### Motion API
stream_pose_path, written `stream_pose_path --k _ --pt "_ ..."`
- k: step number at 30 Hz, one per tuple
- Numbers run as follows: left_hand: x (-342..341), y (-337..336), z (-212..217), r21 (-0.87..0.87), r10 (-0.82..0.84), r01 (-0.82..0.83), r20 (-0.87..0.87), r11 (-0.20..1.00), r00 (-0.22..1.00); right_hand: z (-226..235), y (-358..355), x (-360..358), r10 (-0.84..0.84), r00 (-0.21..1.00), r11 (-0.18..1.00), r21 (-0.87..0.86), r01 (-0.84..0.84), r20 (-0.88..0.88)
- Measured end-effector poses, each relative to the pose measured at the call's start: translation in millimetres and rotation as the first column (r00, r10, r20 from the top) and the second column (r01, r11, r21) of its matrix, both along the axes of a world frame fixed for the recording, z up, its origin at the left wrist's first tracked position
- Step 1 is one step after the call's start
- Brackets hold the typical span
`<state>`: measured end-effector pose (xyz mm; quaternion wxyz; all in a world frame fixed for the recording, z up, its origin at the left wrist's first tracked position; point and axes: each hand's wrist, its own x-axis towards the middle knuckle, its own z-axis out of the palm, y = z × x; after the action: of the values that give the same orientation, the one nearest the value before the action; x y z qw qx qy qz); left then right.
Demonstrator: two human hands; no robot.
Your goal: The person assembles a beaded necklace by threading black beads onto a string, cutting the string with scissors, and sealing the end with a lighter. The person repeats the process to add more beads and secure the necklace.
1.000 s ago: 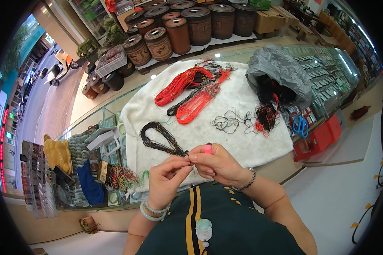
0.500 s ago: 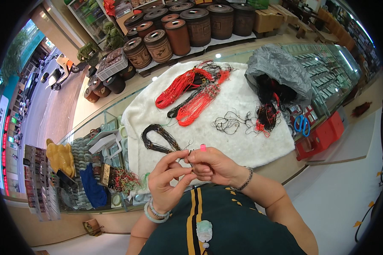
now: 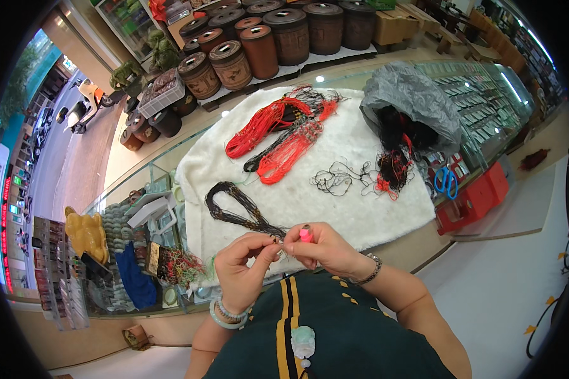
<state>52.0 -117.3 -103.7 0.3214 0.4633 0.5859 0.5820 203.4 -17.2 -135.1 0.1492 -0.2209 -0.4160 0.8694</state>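
A person in a dark green top is working at the near edge of a glass display counter [image 3: 139, 208], both hands drawn together above a white fleecy mat [image 3: 360, 208]. The left hand [image 3: 246, 268] is pinching the end of a dark beaded cord [image 3: 237, 211] between thumb and forefinger, fingers closed tight on it; the right hand [image 3: 322, 247] is gripping a small pink lighter [image 3: 305, 235], fingers clamped round it, right against the cord's tip. The rest of the cord is lying looped on the mat just beyond the hands. By the look of it, this cord is still being finished at its end. Farther out, red cord bundles [image 3: 278, 129] are lying sorted, seemingly done, while loose black cords [image 3: 341, 180] and a tangle spilling from a grey bag [image 3: 411, 101] are apparently waiting. Blue scissors [image 3: 447, 181] are resting to the right, and brown lidded jars [image 3: 259, 44] are lining the far shelf.
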Motion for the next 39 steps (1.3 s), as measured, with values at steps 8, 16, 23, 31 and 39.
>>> stream_pose_path --k 8,16,23,31,39 --pt "9.0 8.3 3.3 0.103 0.098 -0.057 -0.458 0.993 0.883 13.7 -4.6 4.2 -0.262 0.965 0.849 0.475 0.233 -0.005" --pt "9.2 8.7 6.8 0.073 0.09 -0.061 -0.512 0.995 0.854 10.6 -4.3 -7.3 -0.352 0.936 0.7 0.657 0.279 -0.023" --pt "4.1 7.1 0.9 0.079 0.091 -0.06 -0.501 0.995 0.861 11.5 2.7 -1.8 -0.302 0.952 0.762 0.612 0.212 0.045" --pt "-1.0 7.2 -3.3 0.106 0.071 -0.012 -0.564 0.994 0.823 5.0 3.6 -3.6 -0.284 0.942 0.599 0.8 0.029 0.178" --pt "-2.8 8.4 -3.9 0.141 0.083 0.003 -0.599 0.99 0.796 2.9 7.5 -11.4 -0.276 0.954 0.454 0.89 0.025 0.114"
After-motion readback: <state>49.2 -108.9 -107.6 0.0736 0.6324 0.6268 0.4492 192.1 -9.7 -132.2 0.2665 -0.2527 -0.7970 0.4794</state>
